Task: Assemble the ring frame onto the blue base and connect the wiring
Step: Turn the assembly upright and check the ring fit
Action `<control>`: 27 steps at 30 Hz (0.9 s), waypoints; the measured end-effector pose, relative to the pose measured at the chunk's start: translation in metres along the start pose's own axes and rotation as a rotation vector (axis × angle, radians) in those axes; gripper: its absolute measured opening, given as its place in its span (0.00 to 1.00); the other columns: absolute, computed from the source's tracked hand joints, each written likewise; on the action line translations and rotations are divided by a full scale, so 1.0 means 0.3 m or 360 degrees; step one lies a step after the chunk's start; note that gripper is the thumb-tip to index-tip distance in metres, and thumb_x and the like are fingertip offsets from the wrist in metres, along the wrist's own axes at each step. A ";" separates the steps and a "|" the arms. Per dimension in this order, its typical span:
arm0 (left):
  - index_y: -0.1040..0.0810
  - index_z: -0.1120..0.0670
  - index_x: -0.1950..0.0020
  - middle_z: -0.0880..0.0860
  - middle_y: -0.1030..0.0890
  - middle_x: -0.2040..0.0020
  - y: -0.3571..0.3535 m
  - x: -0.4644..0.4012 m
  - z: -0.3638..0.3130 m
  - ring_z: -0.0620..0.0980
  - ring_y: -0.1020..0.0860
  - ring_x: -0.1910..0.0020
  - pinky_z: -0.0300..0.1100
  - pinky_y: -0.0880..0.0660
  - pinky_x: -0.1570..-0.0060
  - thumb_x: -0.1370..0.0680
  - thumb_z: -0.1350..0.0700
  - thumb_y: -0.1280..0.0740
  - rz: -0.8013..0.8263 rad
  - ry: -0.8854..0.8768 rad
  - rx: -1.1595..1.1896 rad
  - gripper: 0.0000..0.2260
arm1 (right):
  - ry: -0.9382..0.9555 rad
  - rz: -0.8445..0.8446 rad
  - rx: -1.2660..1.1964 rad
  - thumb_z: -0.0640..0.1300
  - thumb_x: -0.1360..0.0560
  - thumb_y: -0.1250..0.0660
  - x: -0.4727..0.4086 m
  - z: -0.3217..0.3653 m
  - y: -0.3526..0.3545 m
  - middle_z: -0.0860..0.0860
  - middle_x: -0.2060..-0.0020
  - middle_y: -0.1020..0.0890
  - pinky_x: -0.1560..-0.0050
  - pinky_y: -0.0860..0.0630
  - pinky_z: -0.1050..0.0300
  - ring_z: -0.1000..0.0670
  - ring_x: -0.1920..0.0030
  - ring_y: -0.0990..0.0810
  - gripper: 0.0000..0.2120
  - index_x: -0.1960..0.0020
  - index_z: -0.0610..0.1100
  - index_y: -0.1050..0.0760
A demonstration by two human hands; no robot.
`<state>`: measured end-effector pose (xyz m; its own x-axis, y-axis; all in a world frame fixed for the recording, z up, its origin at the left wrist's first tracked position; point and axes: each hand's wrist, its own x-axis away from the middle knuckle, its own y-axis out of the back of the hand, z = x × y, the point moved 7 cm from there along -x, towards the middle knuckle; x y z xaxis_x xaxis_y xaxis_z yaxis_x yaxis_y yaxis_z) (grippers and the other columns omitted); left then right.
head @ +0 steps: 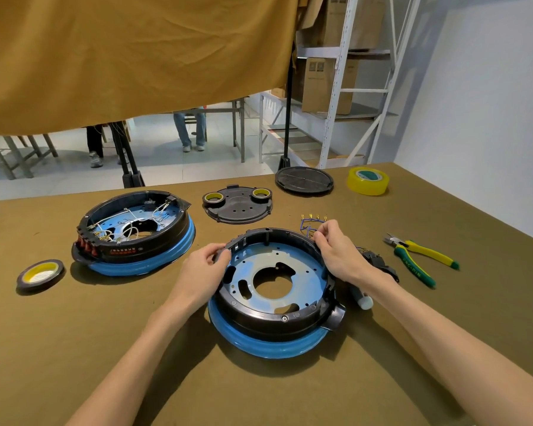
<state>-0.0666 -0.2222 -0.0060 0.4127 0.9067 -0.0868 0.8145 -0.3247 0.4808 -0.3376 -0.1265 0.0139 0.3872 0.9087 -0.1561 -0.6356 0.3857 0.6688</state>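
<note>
I see an ochre curtain (136,56) hanging far, white shelving (345,72) far right, and an olive cloth table (74,333). At near centre, the ring frame (277,321) sits on the blue base (268,345); my left hand (202,269) and right hand (336,250) grip its rim. Blue wiring (308,224) lies just beyond, pliers (419,256) right

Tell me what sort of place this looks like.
Probably a small assembly workshop. On the olive cloth-covered table lie yellow-and-green-handled pliers, a roll of yellow tape and a second, already wired black ring frame on a blue base. White metal shelving holding cardboard boxes stands behind.
</note>
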 end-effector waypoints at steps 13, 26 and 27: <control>0.20 0.48 0.50 0.48 0.19 0.58 -0.188 -0.288 -0.214 0.46 0.21 0.59 0.38 0.30 0.64 0.18 0.49 0.32 0.0770 -0.0371 -0.1042 0.04 | 0.0092 0.0202 0.0004 0.50 0.13 0.47 -0.016 -0.001 -0.013 0.51 0.66 0.30 0.70 0.37 0.61 0.57 0.72 0.36 0.09 0.47 0.45 0.34; 0.19 0.49 0.47 0.49 0.18 0.53 -0.192 -0.287 -0.197 0.45 0.21 0.58 0.42 0.28 0.61 0.18 0.51 0.31 0.0585 -0.0578 -0.1075 0.03 | 0.0152 0.0160 0.0182 0.48 0.13 0.48 -0.013 0.048 -0.019 0.52 0.67 0.28 0.68 0.37 0.56 0.52 0.69 0.32 0.08 0.46 0.45 0.35; 0.19 0.48 0.48 0.49 0.18 0.54 -0.192 -0.286 -0.198 0.45 0.22 0.58 0.42 0.28 0.62 0.18 0.51 0.31 0.0584 -0.0577 -0.1069 0.02 | 0.0152 0.0159 0.0182 0.48 0.13 0.48 -0.013 0.049 -0.019 0.52 0.67 0.28 0.68 0.37 0.56 0.52 0.69 0.32 0.08 0.46 0.45 0.35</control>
<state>-0.1732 -0.2651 0.0254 0.8023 0.5954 -0.0431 0.2351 -0.2488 0.9396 -0.3258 -0.1347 0.0215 0.2570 0.9548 -0.1496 -0.5854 0.2769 0.7620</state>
